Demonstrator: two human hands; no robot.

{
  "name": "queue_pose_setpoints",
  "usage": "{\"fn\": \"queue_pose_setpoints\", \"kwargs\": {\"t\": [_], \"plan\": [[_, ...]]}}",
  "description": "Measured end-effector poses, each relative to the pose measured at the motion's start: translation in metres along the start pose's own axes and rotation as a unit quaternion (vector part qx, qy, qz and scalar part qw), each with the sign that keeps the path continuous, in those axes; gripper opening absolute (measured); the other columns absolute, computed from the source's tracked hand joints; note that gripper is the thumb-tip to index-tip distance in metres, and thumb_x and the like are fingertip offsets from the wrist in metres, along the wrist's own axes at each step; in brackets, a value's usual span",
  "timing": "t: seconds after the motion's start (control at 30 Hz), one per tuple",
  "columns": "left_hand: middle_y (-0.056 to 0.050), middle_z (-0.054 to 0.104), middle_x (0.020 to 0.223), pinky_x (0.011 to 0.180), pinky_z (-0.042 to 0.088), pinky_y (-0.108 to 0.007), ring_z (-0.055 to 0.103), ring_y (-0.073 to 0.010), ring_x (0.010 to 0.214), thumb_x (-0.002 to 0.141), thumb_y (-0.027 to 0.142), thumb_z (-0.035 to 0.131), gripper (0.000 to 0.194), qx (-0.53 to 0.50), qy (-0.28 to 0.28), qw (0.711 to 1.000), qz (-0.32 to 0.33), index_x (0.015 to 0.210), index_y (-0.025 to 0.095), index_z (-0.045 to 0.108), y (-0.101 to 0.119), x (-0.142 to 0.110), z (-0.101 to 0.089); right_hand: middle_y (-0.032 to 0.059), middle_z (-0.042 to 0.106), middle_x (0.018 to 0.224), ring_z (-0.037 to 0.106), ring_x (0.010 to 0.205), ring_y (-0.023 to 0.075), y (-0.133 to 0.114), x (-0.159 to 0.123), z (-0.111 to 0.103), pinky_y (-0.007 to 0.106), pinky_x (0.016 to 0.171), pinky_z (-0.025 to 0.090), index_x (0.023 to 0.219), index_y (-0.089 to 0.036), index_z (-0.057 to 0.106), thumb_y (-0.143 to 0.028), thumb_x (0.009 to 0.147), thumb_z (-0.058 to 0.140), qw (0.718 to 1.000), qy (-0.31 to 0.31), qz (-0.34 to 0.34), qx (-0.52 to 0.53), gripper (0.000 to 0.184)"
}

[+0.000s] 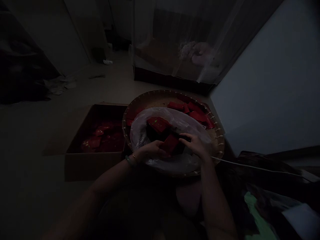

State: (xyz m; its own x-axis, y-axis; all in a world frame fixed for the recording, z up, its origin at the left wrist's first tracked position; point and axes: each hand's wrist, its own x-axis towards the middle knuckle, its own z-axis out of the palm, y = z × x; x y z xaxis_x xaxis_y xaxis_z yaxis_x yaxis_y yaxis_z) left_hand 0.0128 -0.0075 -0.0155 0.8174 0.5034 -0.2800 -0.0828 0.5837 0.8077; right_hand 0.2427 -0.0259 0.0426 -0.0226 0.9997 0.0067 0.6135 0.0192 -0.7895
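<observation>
The scene is very dark. My left hand (155,148), with a bracelet and a bangle at its wrist, grips a red packet (170,144) that looks like paper. Close to the packet's right edge, my right hand (193,144) has its fingers bent inward; what lies between them is too dark to make out. Both hands are over a clear plastic bag (172,164) whose mouth is spread wide. Inside the bag, beyond my hands, lies another red packet (158,124) with a small printed mark. The bag rests in a round woven bamboo tray (126,133).
More red packets (197,115) lie at the tray's far right. A cardboard box (92,163) holding red packets stands left of the tray. A white cord (250,164) runs off to the right. Behind is a bed with a net (175,70); a pale wall (270,90) rises at right.
</observation>
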Motion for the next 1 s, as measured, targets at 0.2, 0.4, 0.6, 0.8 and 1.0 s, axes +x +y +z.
{"fn": "queue_pose_setpoints", "kwargs": {"t": [0.2,0.4,0.6,0.8,1.0], "plan": [[-0.009,0.071,0.084,0.062,0.048,-0.022,0.066,-0.0148,0.070,0.059,0.017,0.080,0.042,0.037,0.022,0.999,-0.021,0.098,0.010,0.066,0.007,-0.001,0.002,0.0066,0.070,0.107,0.063,0.100,0.0248,0.005,0.001,-0.013,0.038,0.087,0.049,0.110,-0.019,0.066,-0.040,0.073,0.065,0.999,0.012,0.026,0.030,0.042],[-0.009,0.071,0.092,0.067,0.048,-0.023,0.066,-0.0146,0.075,0.059,0.019,0.081,0.052,0.020,0.009,1.000,-0.006,0.107,0.013,0.064,0.006,-0.002,0.003,0.0065,0.070,0.106,0.064,0.098,0.0250,0.000,-0.002,0.002,0.039,0.087,0.050,0.105,-0.021,0.068,-0.037,0.074,0.065,1.000,-0.004,0.002,-0.005,0.036],[-0.008,0.070,0.089,0.067,0.048,-0.023,0.065,-0.0144,0.074,0.059,0.019,0.080,0.050,0.014,0.011,1.000,-0.005,0.107,0.012,0.064,0.003,-0.002,0.002,0.0068,0.070,0.107,0.064,0.098,0.0249,0.005,-0.001,0.005,0.039,0.085,0.050,0.108,-0.021,0.067,-0.039,0.074,0.066,1.000,-0.008,0.009,0.011,0.039],[-0.008,0.070,0.088,0.065,0.047,-0.021,0.064,-0.0134,0.072,0.060,0.018,0.080,0.047,0.029,0.013,0.999,0.000,0.104,0.012,0.065,0.006,-0.005,0.004,0.0060,0.070,0.105,0.064,0.097,0.0242,0.001,-0.002,0.002,0.038,0.085,0.049,0.105,-0.021,0.068,-0.039,0.074,0.064,1.000,-0.011,0.009,-0.006,0.036],[-0.007,0.070,0.088,0.061,0.046,-0.021,0.063,-0.0124,0.069,0.059,0.020,0.080,0.048,0.058,0.026,0.998,0.000,0.104,0.012,0.065,0.003,-0.003,0.004,0.0052,0.071,0.103,0.065,0.094,0.0238,-0.002,-0.002,0.003,0.037,0.083,0.050,0.103,-0.022,0.069,-0.039,0.075,0.064,1.000,-0.020,-0.003,-0.008,0.033]]}}
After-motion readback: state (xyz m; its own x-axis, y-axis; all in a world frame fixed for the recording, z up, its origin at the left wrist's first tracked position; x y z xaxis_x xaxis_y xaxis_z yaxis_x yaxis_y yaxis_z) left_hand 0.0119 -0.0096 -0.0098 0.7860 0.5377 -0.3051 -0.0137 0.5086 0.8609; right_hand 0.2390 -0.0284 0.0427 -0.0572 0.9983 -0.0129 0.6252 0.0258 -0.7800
